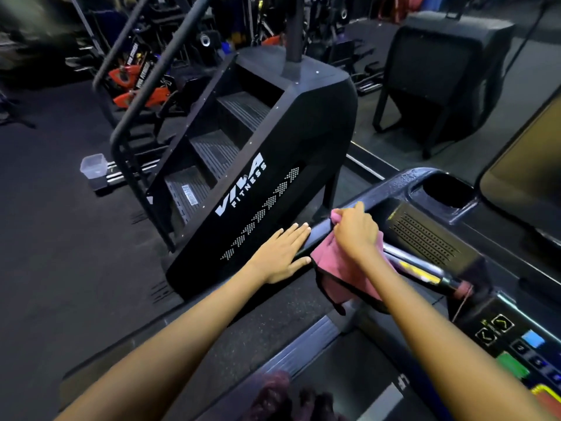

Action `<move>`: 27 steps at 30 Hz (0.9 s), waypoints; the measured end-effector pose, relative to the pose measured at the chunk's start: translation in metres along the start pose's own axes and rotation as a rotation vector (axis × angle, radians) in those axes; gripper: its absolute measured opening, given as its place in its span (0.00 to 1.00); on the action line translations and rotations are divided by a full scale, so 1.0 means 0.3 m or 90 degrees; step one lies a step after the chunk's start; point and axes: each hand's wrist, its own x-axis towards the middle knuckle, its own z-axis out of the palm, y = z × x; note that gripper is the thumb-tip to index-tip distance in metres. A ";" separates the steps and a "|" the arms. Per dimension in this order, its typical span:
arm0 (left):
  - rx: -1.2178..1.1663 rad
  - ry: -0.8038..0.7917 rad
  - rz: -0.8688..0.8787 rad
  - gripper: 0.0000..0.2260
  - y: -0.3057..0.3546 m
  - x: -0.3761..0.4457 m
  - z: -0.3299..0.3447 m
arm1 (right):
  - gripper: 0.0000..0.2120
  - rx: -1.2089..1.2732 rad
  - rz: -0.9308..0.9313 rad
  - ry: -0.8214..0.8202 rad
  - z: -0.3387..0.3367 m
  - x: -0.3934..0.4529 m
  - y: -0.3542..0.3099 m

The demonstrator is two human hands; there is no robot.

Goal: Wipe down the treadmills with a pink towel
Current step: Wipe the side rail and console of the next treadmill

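At a treadmill (431,238) in a dim gym, my right hand (353,230) bunches the pink towel (331,268) against the machine's left handrail (318,233), fingers curled into the cloth just short of the console's cup holder (449,189). My left hand (283,253) lies flat and empty, fingers straight, its tips touching the same rail on the side away from the console, so the two hands sit close but apart. Most of the towel hangs loose below the rail, above the treadmill's side step. I judge the wipe is only partly done: the speaker grille (425,238) and button panel (522,350) nearer the console look untouched. The dangling cloth could snag on the silver grip bar (416,265) beside the rail, or a wide sweep could press a button on the panel. A black stair climber (258,165) stands just beyond the rail.
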 end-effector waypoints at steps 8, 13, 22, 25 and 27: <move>-0.006 0.030 0.059 0.35 -0.018 0.042 0.017 | 0.11 -0.053 -0.070 -0.004 -0.006 -0.022 0.024; -0.056 0.063 0.057 0.36 -0.019 0.041 0.032 | 0.13 -0.115 0.036 -0.002 -0.014 0.093 -0.049; -0.092 0.099 0.071 0.33 -0.032 0.042 0.036 | 0.05 -0.151 -0.037 -0.010 -0.022 0.040 0.027; -0.085 0.117 0.067 0.30 -0.024 0.041 0.033 | 0.07 -0.147 0.030 -0.023 -0.042 0.091 -0.008; -0.081 0.142 0.052 0.26 -0.016 0.048 0.030 | 0.11 -0.145 0.016 -0.037 -0.035 0.092 -0.030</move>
